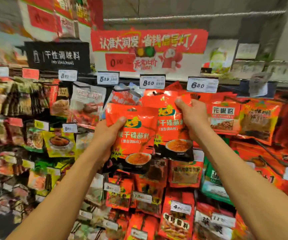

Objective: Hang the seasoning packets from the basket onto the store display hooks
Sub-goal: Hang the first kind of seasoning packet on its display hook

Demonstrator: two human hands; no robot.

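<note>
My left hand point(107, 134) grips a red seasoning packet point(136, 135) by its left edge, thumb across the front; its hang hole shows at the top. My right hand point(192, 116) pinches a second, matching red packet point(170, 122) by its upper right side. That packet sits higher and partly behind the first, its top edge up at the display hook point(154, 92) just under the 8.00 price tag point(152, 81). Whether it hangs on the hook I cannot tell. No basket is in view.
Rows of hanging seasoning packets fill the display on all sides, with price tags on hook ends. A red promotional sign point(148, 49) and a black section sign point(57, 57) hang above. Red packets point(223, 116) hang close to the right of my right hand.
</note>
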